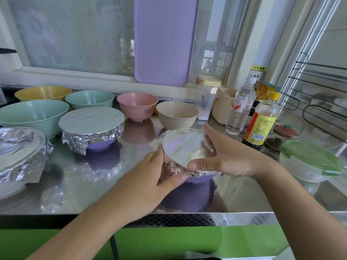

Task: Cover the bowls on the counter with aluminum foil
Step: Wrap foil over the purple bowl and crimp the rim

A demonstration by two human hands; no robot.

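Observation:
A small purple bowl (pixel 199 178) stands near the counter's front edge with aluminum foil (pixel 185 145) stretched over its top. My left hand (pixel 152 177) presses the crumpled foil against the bowl's left side. My right hand (pixel 225 158) cups the right rim, thumb on the foil at the front. A second purple bowl (pixel 99 145) with a smooth foil cover sits to the left. A white bowl (pixel 11 184) wrapped in foil is at the far left. Uncovered bowls stand behind: large green (pixel 33 115), yellow (pixel 43 92), small green (pixel 90 98), pink (pixel 138 106), beige (pixel 177 114).
On the right of the steel counter (pixel 105 184) stand a water bottle (pixel 241 107), a sauce bottle (pixel 262 122), a beige container (pixel 223 107) and a green-lidded clear box (pixel 309 160). A purple tray (pixel 165 40) leans on the window. A wire rack (pixel 319 98) is far right.

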